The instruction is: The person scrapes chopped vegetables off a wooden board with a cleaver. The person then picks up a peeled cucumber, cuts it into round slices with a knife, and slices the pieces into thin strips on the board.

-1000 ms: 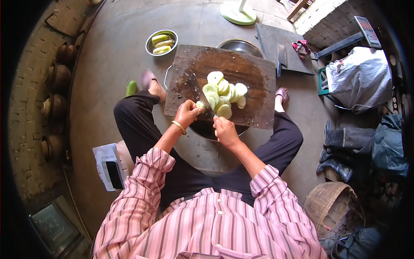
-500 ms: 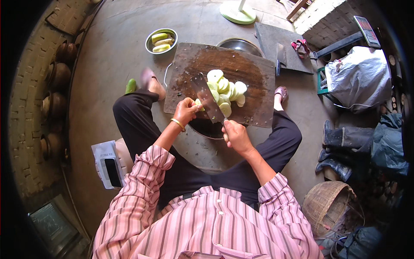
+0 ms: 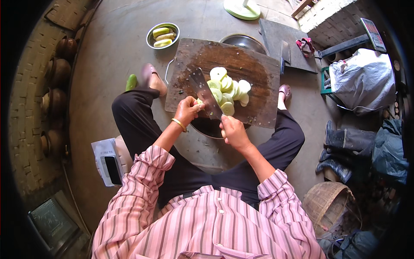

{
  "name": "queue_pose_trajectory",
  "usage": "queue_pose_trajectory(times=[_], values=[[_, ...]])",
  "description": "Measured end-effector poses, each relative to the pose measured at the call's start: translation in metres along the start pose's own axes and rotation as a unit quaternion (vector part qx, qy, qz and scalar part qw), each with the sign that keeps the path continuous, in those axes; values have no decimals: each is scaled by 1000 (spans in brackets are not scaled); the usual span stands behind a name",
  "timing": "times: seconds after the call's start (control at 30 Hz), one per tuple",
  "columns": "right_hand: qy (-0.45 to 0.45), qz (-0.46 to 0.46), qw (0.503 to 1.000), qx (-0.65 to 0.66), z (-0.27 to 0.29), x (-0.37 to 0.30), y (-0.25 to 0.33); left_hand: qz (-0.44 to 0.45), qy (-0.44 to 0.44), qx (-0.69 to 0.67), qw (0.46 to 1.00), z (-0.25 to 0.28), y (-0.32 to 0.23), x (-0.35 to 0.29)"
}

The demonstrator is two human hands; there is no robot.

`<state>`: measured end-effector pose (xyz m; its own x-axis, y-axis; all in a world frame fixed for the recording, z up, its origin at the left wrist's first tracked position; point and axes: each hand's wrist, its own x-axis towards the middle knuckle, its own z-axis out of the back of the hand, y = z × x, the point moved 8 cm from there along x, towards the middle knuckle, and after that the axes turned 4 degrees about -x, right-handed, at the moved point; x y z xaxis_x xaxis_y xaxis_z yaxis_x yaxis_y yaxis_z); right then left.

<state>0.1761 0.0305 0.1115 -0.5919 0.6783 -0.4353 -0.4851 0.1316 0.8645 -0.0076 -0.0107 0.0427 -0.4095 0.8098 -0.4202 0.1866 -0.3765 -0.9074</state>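
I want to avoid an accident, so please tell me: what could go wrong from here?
The left hand pinches a small pale piece close beside the cleaver in the right hand, so a slip might cut that hand. The pale slices lie loose and overlapping on the chopping board, so a nudge could scatter them.

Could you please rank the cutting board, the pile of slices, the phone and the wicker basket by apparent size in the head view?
Largest to smallest:
1. Cutting board
2. Wicker basket
3. Pile of slices
4. Phone
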Motion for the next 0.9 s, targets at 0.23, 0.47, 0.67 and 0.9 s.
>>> queue_pose_trajectory(times=[0.23, 0.47, 0.67, 0.9], values=[[-52, 29, 997, -40, -17, 22, -24, -13, -6, 46, 999, -1, 4, 4], [-38, 34, 995, 87, 27, 5, -2, -74, -74, 187, 977, -7, -5, 14], [-74, 71, 988, 116, 64, -21, 2, -91, -61, 232, 967, -1, -8, 13], [-94, 50, 964, 242, 76, -52, -49, -211, -85, 299, 927, -1, -31, -41]])
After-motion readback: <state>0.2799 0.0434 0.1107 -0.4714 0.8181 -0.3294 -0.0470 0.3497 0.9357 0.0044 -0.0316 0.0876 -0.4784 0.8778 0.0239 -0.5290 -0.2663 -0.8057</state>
